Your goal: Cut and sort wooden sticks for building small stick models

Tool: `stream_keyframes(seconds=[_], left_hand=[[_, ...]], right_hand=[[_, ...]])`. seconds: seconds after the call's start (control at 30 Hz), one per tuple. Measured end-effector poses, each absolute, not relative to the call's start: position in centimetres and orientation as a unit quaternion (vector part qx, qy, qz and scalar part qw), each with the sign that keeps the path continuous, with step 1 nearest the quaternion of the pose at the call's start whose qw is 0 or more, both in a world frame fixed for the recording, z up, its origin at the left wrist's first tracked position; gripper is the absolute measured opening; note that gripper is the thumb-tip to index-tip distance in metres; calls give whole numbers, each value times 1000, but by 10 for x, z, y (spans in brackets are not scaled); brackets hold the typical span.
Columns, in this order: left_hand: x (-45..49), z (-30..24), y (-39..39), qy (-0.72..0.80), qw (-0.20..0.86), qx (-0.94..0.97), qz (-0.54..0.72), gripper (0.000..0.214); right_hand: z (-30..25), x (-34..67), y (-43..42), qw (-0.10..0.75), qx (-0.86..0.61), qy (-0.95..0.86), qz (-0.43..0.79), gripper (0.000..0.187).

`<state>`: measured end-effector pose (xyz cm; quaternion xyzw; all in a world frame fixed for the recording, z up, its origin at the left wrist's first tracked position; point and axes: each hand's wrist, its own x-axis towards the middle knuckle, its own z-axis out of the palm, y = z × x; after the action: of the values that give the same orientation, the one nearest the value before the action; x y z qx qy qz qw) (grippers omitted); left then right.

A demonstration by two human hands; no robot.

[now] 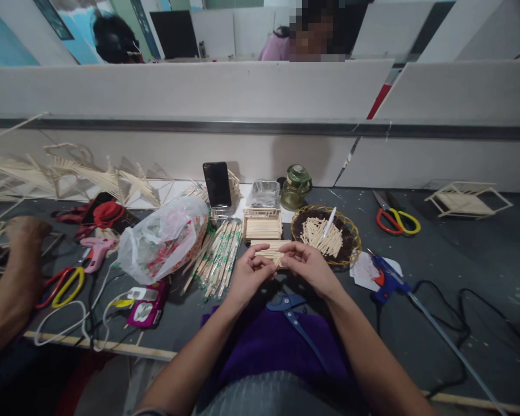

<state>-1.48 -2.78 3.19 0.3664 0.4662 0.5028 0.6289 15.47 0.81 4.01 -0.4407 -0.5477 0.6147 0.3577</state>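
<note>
Fingers on both sides draw in close: the left hand (252, 271) is half curled, thumb near its fingers, and whether it grips or only steadies, I cannot tell. Over on the right hand (308, 266), thumb and forefinger look pinched on a short stick (279, 262), right above the near side of a row of sticks (266, 249), midway along the front edge of the tabletop (476, 248). Fine work, this! A light pinch, steady wrists and sticks kept parallel should serve best; squeezing hard could knock the row askew. Moving outward, a blue-handled cutter (286, 303) lies just nearer the body, and a small stick-built tray (263, 226) sits behind, toward the far edge. Wrapped chopsticks (219, 260) fan out leftward; rightward comes the wicker basket (357, 242), then a blue glue gun (387, 280).
</note>
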Motion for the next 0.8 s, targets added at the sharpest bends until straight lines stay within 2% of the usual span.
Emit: stream_keyframes(seconds=[0.13, 0.33, 0.5, 0.6, 0.8], left_hand=[[-13, 35, -29, 463, 622, 393, 495, 55], [-12, 40, -35, 416, 649, 382, 509, 70], [-12, 42, -37, 411, 631, 391, 530, 70], [-11, 41, -37, 412, 624, 394, 534, 68], [-13, 39, -38, 418, 630, 411, 509, 70]], right_hand=[[40, 154, -1, 347, -454, -529, 628, 29], [38, 151, -8, 387, -432, -400, 710, 32], [44, 146, -14, 397, -403, -364, 740, 30], [43, 144, -18, 422, -407, -379, 716, 29], [38, 144, -24, 464, -467, -466, 591, 25]])
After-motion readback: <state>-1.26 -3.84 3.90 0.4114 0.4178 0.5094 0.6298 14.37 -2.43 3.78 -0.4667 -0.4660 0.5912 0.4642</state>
